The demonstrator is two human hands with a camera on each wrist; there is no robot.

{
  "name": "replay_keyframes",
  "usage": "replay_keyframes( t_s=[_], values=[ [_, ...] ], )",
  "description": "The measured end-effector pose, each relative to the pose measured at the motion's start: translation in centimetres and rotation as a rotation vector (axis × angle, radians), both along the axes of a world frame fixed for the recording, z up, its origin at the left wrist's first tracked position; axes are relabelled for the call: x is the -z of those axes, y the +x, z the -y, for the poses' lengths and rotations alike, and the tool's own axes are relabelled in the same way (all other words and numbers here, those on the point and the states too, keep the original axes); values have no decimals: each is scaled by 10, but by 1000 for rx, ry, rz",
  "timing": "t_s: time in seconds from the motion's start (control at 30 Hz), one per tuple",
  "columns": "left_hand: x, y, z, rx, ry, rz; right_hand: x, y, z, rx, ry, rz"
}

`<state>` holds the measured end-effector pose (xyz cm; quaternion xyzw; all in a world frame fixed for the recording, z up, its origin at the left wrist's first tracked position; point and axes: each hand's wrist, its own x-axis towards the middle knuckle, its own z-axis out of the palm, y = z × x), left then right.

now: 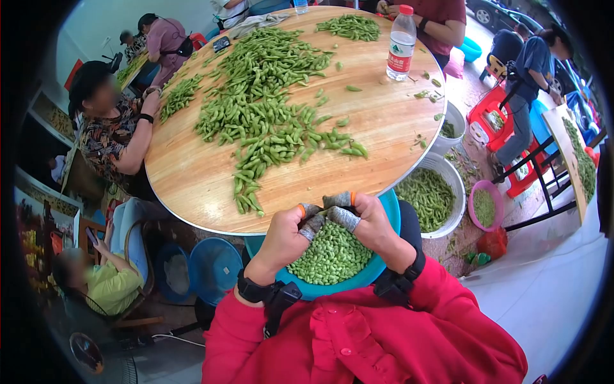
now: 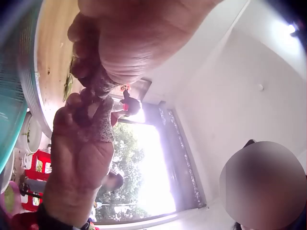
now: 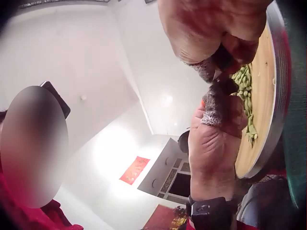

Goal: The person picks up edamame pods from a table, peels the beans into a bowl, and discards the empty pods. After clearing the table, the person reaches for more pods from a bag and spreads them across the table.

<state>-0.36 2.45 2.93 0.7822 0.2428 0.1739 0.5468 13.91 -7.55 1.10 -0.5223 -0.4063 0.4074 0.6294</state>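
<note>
My left hand (image 1: 281,235) and right hand (image 1: 377,225) meet at the fingertips above a teal basin (image 1: 393,208). Grey knitted covers (image 1: 311,227) with orange edges wrap the thumbs and some fingers. Both hands have their fingers curled and pinch a small bean pod, mostly hidden by the fingers. Below them, a mound of shelled green beans (image 1: 329,256) sits in the basin. The wrist views show the left hand (image 3: 216,148) and the right hand (image 2: 79,153) with thumb tips close together. Ahead, a large pile of green bean pods (image 1: 268,83) covers part of the round wooden table (image 1: 384,128).
A water bottle (image 1: 401,45) stands on the table's far right. At right on the floor are a white basket of pods (image 1: 435,198) and a pink basin (image 1: 485,205). Blue tubs (image 1: 214,269) stand at lower left. Several people sit or stand around.
</note>
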Motion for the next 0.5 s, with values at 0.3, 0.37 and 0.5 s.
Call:
replay_keyframes(
  t_s=[0.3,0.37,0.5],
  values=[
    [-3,-6,27,-160,387,38,-16,-10,19,-37,-155,-143],
    [-6,-5,27,-111,867,53,-5,-9,19,-42,-190,-199],
    [6,-12,26,-37,1004,108,0,-12,19,-20,-247,-260]
  ],
)
